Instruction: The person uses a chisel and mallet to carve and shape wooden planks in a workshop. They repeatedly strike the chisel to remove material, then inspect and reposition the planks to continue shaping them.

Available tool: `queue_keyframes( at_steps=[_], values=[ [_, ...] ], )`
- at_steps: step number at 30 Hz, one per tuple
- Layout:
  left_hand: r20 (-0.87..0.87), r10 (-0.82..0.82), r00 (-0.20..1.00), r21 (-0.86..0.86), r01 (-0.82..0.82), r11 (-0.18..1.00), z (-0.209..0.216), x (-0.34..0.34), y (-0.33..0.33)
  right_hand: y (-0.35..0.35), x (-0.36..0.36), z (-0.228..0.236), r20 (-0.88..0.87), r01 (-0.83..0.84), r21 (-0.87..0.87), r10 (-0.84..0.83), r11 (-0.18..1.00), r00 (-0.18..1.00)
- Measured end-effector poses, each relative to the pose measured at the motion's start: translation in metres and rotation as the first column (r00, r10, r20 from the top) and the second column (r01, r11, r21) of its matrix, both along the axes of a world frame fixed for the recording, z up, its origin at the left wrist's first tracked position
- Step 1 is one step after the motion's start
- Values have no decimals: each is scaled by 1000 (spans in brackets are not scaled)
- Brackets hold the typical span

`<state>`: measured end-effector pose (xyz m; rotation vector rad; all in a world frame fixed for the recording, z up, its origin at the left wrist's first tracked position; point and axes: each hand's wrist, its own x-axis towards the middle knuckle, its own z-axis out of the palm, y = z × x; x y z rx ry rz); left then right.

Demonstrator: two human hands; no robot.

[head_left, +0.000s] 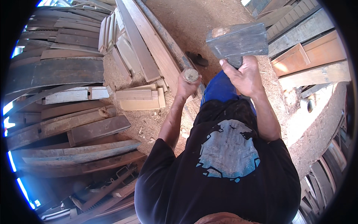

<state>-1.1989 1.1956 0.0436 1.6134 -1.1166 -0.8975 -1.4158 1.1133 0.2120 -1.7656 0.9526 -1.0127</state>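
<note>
My left hand (187, 86) is wrapped round an upright chisel (192, 75). Only the blunt round top of its wooden handle shows; the blade is hidden below the fist. The chisel stands over the near end of a long reddish plank (156, 44), and I cannot tell whether it touches the wood. To the right, my right hand (247, 76) grips the short visible part of a wooden mallet's handle. The mallet's big dark block head (238, 42) is raised beyond the hand, to the right of the chisel and apart from it.
Stacked boards (71, 71) fill the left side. Short offcuts (138, 96) lie on the sawdust-covered floor (175, 13) left of the plank. A dark sandal or shoe (197, 59) shows beyond my left hand. More timber (309, 54) leans at the right.
</note>
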Motion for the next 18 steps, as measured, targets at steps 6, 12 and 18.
queue_keyframes(
  at_steps=[6,12,18],
  values=[
    [200,-152,968,-180,189,965,-4,-22,-4,12,18,-84,-588,-200,-2,161,980,793],
    [30,-59,998,-104,61,993,-12,-12,14,16,12,-81,-499,-155,41,155,987,853],
    [26,-1,1000,51,-1,999,8,8,11,4,5,-43,-209,-95,-87,75,992,975]
  ],
)
